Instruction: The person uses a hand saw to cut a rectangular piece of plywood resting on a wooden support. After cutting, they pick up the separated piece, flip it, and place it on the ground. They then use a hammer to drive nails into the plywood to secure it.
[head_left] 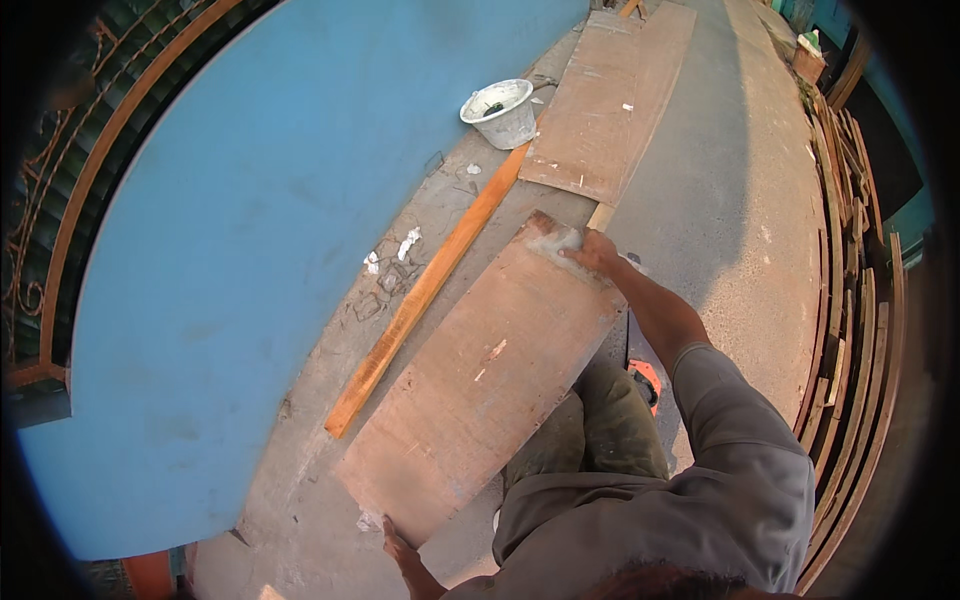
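Note:
A plywood board (480,370) with a pale smear on its upper end slants across the middle. My right hand (595,255) grips its upper right end. At the lower end, my left hand (400,540) holds the board's edge. Beside the board's left long side lies an orange-brown timber batten (428,290). A saw with an orange handle (645,380) lies by my legs, partly hidden by the board and my body.
A blue wall (220,240) runs along the left. Long plywood panels (590,110) lie ahead, beside a white bucket (505,130). A paved strip (730,260) runs along the right, where wooden planks (860,330) are piled.

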